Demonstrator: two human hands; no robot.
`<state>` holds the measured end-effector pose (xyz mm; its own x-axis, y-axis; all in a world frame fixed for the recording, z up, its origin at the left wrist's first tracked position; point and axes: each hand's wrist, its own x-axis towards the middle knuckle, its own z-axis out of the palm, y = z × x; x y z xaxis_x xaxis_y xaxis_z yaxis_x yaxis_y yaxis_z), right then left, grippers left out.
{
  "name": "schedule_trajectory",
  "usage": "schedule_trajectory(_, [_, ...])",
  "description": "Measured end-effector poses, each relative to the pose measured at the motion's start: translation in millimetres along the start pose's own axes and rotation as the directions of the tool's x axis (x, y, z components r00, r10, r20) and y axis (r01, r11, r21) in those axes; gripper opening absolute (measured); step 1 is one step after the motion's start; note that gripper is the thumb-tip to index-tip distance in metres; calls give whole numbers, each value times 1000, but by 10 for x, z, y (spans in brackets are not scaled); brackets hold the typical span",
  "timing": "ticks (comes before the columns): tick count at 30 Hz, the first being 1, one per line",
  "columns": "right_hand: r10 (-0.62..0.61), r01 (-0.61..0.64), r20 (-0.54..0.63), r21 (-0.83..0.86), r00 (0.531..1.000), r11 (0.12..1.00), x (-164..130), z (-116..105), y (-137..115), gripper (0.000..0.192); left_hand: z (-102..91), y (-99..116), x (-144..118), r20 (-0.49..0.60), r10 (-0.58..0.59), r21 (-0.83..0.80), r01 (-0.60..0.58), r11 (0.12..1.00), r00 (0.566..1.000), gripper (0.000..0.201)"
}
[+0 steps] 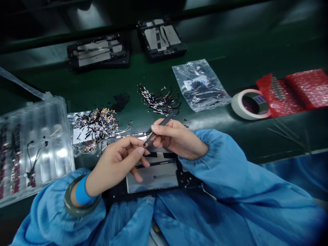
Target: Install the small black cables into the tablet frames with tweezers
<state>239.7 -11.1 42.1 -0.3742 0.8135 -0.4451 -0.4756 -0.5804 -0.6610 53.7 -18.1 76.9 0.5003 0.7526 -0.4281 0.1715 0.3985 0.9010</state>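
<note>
Dark tweezers slant down to the left, gripped by my right hand between thumb and fingers. Their tips meet a tiny black part at the thumb and index fingertip of my left hand, which is closed in a pinch. The part is too small to identify. Below both hands lies an opened tablet-like device with a silver battery, partly covered by my fingers. A heap of small black flex cables lies just beyond my right hand.
Gold-tipped cables lie on a silver bag left of centre. A clear compartment box stands at far left. Two opened device stacks sit behind. Rightward are a plastic bag, masking tape and red bubble wrap.
</note>
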Motion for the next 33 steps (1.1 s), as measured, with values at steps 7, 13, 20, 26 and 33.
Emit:
schedule_trajectory(7, [-3, 3, 6, 10, 1000, 1000, 14, 3, 8, 29, -11, -60, 25, 25, -4, -143, 7, 990, 1000, 22])
schedule_trajectory(13, [-17, 17, 14, 8, 1000, 1000, 19, 3, 28, 29, -12, -107, 57, 19, 13, -203, -9, 979, 1000, 17])
schedule_trajectory(20, [-15, 15, 5, -1, 1000, 1000, 17, 10, 34, 32, -25, -131, 46, 36, 30, -214, -22, 977, 999, 10])
schedule_trajectory(26, [-50, 49, -15, -52, 999, 997, -2, 2, 15, 33, -43, -102, 36, 15, 32, -110, -30, 994, 999, 18])
schedule_trajectory(33, [-477, 346, -190, -474, 858, 810, 33, -155, -19, 37, -299, -160, -90, -344, 114, 205, -44, 978, 932, 22])
